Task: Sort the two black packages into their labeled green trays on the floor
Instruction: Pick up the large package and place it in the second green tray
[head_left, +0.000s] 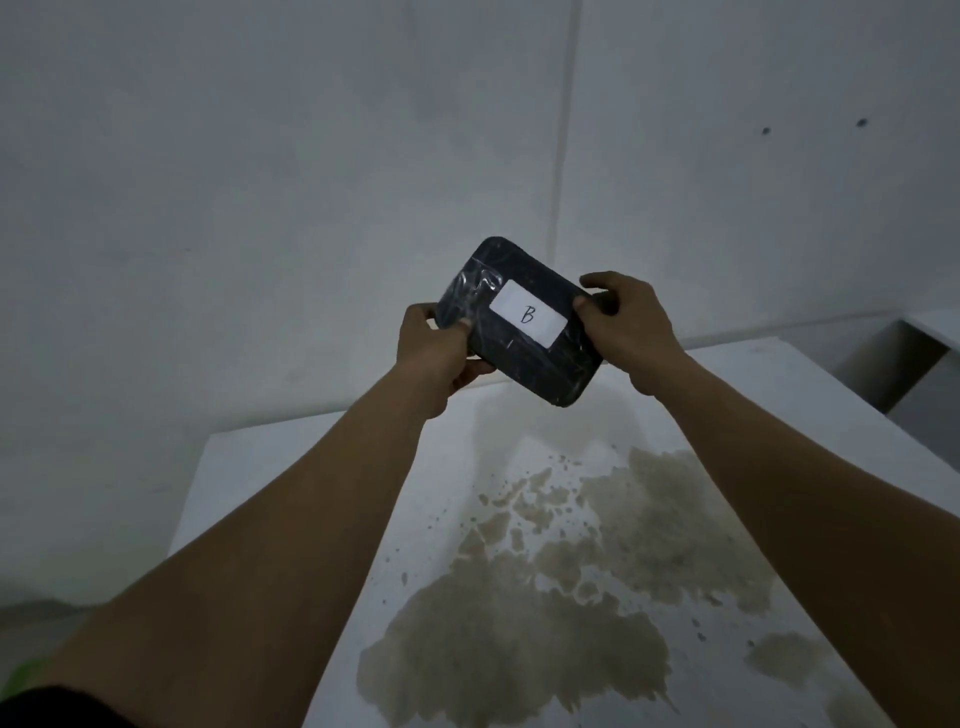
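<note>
Head view: the package (519, 322) is held in the air between both hands, above a stained white table (291, 467). Left hand (434, 358) fingers pinch its left edge, thumb on top. Right hand (631, 325) fingers clamp its right edge. Between the two thumbs sits a white label (528, 313) marked "B". The package is film-wrapped and tilted. A green sliver shows at the lower-left corner; what it belongs to cannot be told.

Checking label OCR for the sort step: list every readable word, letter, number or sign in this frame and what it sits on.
"B": handwritten in dark ink on the white sticker on the black package, held up by the left hand and right hand above the stained white table.
No other text, brand, number or sign shows in this view.
</note>
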